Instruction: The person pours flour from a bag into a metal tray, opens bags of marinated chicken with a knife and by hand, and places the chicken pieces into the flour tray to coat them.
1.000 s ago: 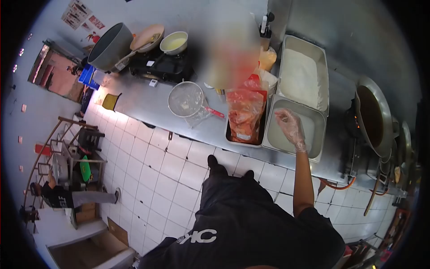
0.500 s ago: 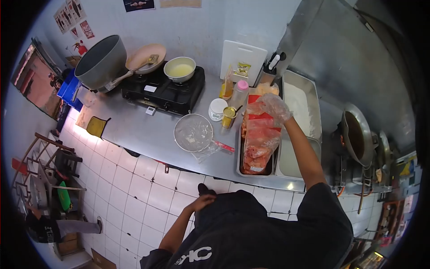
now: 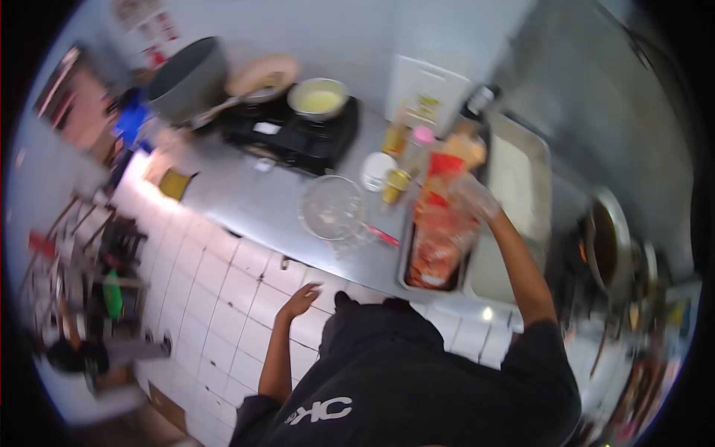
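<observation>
My right hand [image 3: 477,200], in a clear plastic glove, is at the right side of a long metal tray [image 3: 404,277]. It touches the pile of raw meat [image 3: 438,257] under clear plastic, which fills the tray. Motion blur and the glove hide how its fingers are set. Red patches show at the far end of the meat. Away from the counter, my bare left hand [image 3: 302,299] hangs over the floor with its fingers stretched out, holding nothing. A round strainer [image 3: 333,208] with a red handle lies on the counter left of the tray.
Right of the meat stands a metal pan of white powder [image 3: 514,167]. Behind are a white scale [image 3: 378,171], a pink-capped bottle [image 3: 421,140] and a black stove [image 3: 298,141] with a pan of yellow liquid [image 3: 319,100]. A dark wok [image 3: 607,242] is far right. Another person [image 3: 78,356] is at lower left.
The view has shifted and blurred. My left hand has lifted away from my body, with its fingers extended. My right hand has drawn slightly toward me along the meat.
</observation>
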Demonstrator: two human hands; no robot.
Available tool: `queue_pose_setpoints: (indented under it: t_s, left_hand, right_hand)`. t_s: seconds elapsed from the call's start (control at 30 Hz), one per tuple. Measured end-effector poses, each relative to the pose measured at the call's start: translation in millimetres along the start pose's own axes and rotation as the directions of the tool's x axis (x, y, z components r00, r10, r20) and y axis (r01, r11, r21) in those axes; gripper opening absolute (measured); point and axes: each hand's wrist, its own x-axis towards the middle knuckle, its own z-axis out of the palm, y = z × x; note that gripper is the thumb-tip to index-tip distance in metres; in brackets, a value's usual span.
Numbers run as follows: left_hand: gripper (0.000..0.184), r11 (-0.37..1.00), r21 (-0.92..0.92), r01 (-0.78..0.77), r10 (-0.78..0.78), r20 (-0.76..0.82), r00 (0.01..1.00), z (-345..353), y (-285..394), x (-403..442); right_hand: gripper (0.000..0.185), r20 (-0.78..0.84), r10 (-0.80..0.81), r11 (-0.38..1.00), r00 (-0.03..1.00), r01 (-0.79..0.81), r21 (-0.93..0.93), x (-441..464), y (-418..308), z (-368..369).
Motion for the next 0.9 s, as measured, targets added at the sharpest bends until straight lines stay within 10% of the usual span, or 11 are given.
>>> queue_pose_setpoints:
  t_s: [0.03, 0.13, 0.2, 0.37, 0.4, 0.5, 0.67, 0.77, 0.83, 0.9]
  left_hand:
    - [0.049, 0.984, 0.041, -0.175, 0.175, 0.008, 0.985, -1, 40, 17]
    - [0.047, 0.834, -0.103, -0.542, 0.548, 0.047, 0.835, 9, 196, 57]
    - [0.042, 0.784, -0.087, -0.614, 0.617, 0.0, 0.787, 19, 286, 73]
    - [0.04, 0.697, 0.375, -0.611, 0.686, -0.102, 0.72, 69, 389, 180]
    - [0.042, 0.643, 0.5, -0.58, 0.722, -0.144, 0.677, 83, 400, 199]
    - [0.039, 0.559, 0.706, -0.435, 0.752, -0.211, 0.624, 116, 409, 226]
    - [0.033, 0.622, 0.669, -0.407, 0.674, -0.195, 0.712, 124, 413, 224]
    - [0.034, 0.696, 0.575, -0.43, 0.604, -0.144, 0.784, 123, 411, 206]
    - [0.027, 0.593, 0.461, -0.66, 0.804, -0.295, 0.516, 124, 386, 209]
    - [0.033, 0.64, 0.151, -0.753, 0.76, -0.264, 0.594, 118, 360, 166]
  right_hand:
    - [0.025, -0.023, -0.026, 0.965, 0.999, 0.019, -0.263, 5, -4, 12]
    - [0.038, -0.251, -0.073, 0.92, 0.965, 0.162, 0.358, 13, -62, -135]
    - [0.04, -0.166, -0.001, 0.878, 0.986, 0.08, 0.471, 13, -20, -44]
    - [0.014, -0.305, -0.124, 0.991, 0.944, 0.132, 0.005, 0, 17, 43]
    - [0.016, -0.399, -0.226, 0.971, 0.889, 0.17, -0.171, -2, 15, 45]
    - [0.016, -0.252, -0.046, 0.991, 0.967, 0.077, 0.112, -5, 4, 55]
    - [0.011, -0.211, 0.027, 0.98, 0.977, 0.017, 0.2, -9, -28, -2]
    - [0.015, -0.19, 0.083, 0.972, 0.978, -0.037, 0.231, -19, -40, -45]
    - [0.017, -0.18, 0.172, 0.954, 0.968, -0.118, 0.277, -22, -46, -75]
    - [0.017, -0.17, 0.343, 0.889, 0.924, -0.261, 0.377, -25, -49, -99]
